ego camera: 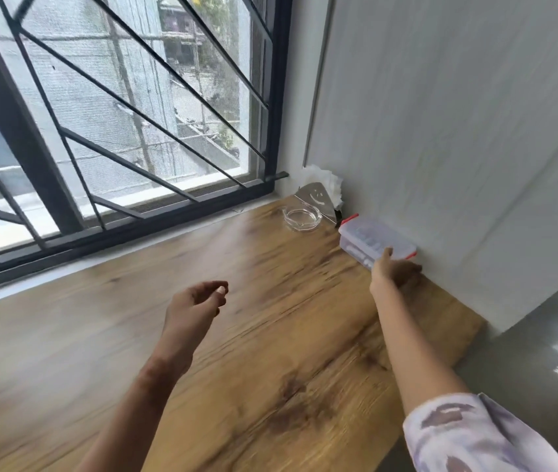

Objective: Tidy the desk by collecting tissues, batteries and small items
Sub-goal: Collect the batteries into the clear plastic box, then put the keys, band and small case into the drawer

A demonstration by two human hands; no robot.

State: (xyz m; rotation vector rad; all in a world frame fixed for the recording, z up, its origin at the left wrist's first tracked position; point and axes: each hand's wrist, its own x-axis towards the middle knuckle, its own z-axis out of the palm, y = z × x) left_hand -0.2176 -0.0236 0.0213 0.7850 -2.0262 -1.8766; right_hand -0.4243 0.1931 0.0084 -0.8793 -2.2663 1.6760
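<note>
A clear plastic organiser box (369, 238) with red clasps lies on the wooden desk (270, 335) against the right wall. My right hand (391, 272) is at the box's near end, thumb on its lid and fingers against its side. My left hand (196, 304) hovers over the middle of the desk, fingers loosely curled with nothing in them. White tissues (325, 183) stick up from a metal napkin holder (316, 199) with a smiley cut-out in the far corner.
A clear glass ashtray (302, 218) sits in front of the napkin holder. A barred window (117, 131) runs along the desk's far edge. The desk's right end stops at a grey floor (526, 369).
</note>
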